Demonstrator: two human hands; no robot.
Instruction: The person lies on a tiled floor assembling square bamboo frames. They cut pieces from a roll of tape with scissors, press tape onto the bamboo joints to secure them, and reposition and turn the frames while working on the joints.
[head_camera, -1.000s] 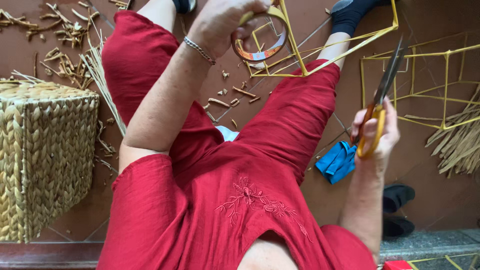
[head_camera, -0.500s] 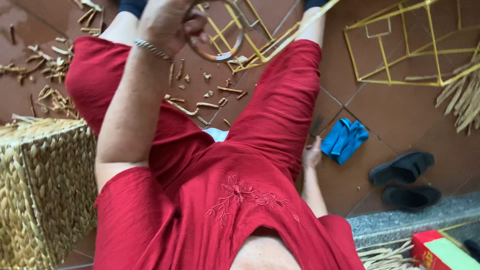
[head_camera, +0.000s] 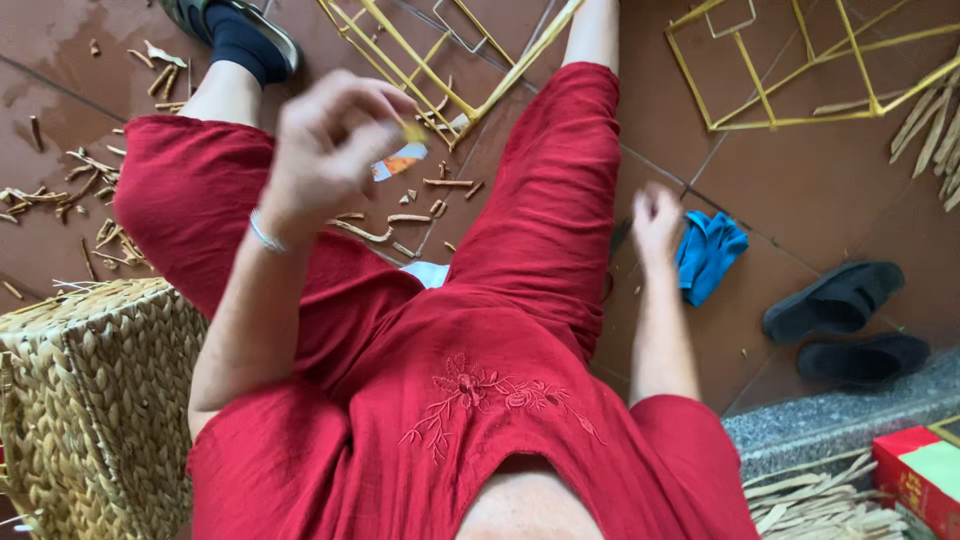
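Yellow strip end (head_camera: 412, 130) pinched in your left hand (head_camera: 325, 150), fingers together, raised over the left knee. Right hand (head_camera: 655, 215) curled loosely low by the right thigh, touching floor, grip can't tell; blue gloves (head_camera: 708, 252) just beside. Woven basket (head_camera: 85, 400) at left edge.

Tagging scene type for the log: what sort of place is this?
Likely a home craft spot for basket weaving, on a tiled floor: a woven basket, yellow wire frames and cut fibre scraps lie about.

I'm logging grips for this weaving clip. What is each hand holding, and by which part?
The left hand pinches a small yellowish strip piece at its fingertips, too blurred to identify. The right hand rests near the blue gloves, holding nothing visible.
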